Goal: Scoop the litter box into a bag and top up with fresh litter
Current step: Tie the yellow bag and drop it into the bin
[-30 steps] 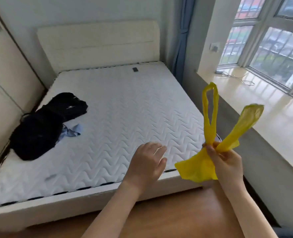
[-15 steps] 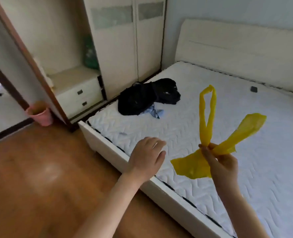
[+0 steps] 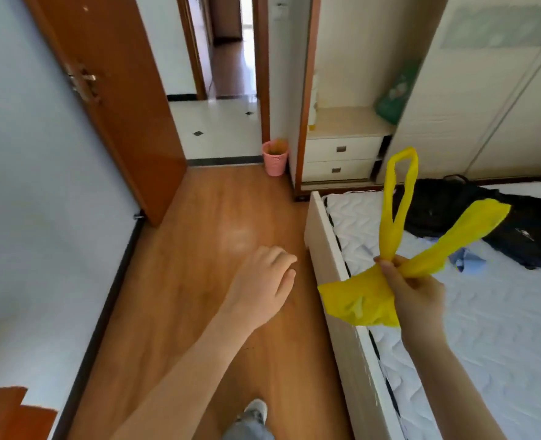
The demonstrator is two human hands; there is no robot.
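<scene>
I see a strip of wooden floor (image 3: pixel 199 249) running between the wall and the bed (image 3: pixel 336 281) toward an open door (image 3: pixel 120 100), a pink bin (image 3: pixel 275 157) beside the doorway. My right hand (image 3: pixel 417 295) clutches a bunched yellow bag (image 3: pixel 363 300) above the bed's edge; my left hand (image 3: pixel 263 293) hangs loosely curled and empty over the floor.

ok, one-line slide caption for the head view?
Right hand grips a crumpled yellow bag beside the bed; left hand hangs open over the wooden floor.
</scene>
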